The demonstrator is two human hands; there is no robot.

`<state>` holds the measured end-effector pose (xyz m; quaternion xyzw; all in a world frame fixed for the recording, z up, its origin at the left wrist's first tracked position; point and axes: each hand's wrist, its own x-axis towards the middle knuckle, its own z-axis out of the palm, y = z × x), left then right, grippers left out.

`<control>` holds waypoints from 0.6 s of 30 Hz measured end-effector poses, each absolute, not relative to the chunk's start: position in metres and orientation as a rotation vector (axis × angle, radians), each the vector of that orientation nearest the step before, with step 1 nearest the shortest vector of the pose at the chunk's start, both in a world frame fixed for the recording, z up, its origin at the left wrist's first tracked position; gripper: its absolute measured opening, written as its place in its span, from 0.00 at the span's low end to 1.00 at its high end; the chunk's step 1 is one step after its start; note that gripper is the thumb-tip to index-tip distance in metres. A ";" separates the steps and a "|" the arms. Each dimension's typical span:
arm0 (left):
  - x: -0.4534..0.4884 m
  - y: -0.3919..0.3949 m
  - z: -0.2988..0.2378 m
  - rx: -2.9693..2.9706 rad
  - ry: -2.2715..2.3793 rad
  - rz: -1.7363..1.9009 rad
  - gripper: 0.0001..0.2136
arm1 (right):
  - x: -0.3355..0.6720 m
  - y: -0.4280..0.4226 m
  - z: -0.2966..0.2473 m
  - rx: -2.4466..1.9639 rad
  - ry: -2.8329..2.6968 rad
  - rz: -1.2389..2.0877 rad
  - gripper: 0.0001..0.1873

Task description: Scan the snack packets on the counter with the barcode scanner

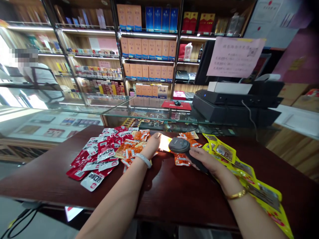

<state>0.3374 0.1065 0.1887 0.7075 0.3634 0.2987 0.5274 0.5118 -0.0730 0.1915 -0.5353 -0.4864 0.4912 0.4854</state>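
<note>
Right now a dark handheld scanner [178, 145] sits above the desk [164, 194], its handle wrapped in my right grip [202, 158], its head turned toward a small lit packet [164, 143]. My left grip [155, 142] is pinched on that packet, which lies just beside the scanner's head and is so washed out by light that I can't read its print. Orange packets [181, 159] lie scattered on both sides of my left grip, some beneath the scanner. Farther left is a spread pile of red-and-white packets [107, 154]; to the right, yellow packets [225, 152] run in an overlapping row past my right forearm, which wears a gold bracelet [238, 195]. A pale bangle [144, 160] circles my left wrist. Beyond the desk stands a glass display case [149, 112] with a mouse [177, 103] on a red mat [184, 107]. Behind it, shelves hold boxes [156, 48], and a person [41, 73] sits at far left.
</note>
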 end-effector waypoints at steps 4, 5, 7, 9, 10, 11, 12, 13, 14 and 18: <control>0.342 0.101 0.187 1.661 0.669 0.651 0.19 | 0.513 -0.075 0.193 -1.291 -1.170 1.184 0.25; 0.342 0.102 0.188 1.702 0.613 0.649 0.21 | 0.513 -0.075 0.193 -1.283 -1.171 1.180 0.24; 0.336 0.108 0.190 1.867 0.588 0.680 0.23 | 0.514 -0.076 0.193 -1.267 -1.174 1.182 0.23; 0.324 0.120 0.194 2.124 0.743 0.701 0.23 | 0.515 -0.075 0.192 -1.256 -1.176 1.183 0.23; 0.316 0.126 0.196 2.263 0.879 0.676 0.23 | 0.515 -0.075 0.192 -1.252 -1.179 1.183 0.23; 0.309 0.131 0.199 2.387 1.021 0.608 0.21 | 0.516 -0.075 0.191 -1.250 -1.182 1.181 0.23; 0.301 0.135 0.201 2.493 1.152 0.524 0.20 | 0.516 -0.074 0.191 -1.250 -1.186 1.179 0.23; 0.295 0.137 0.203 2.575 1.261 0.428 0.21 | 0.516 -0.074 0.190 -1.250 -1.188 1.178 0.23; 0.291 0.137 0.204 2.632 1.343 0.337 0.22 | 0.516 -0.074 0.190 -1.251 -1.191 1.179 0.23; 0.282 0.130 0.208 2.705 1.508 0.141 0.29 | 0.516 -0.074 0.189 -1.247 -1.208 1.166 0.22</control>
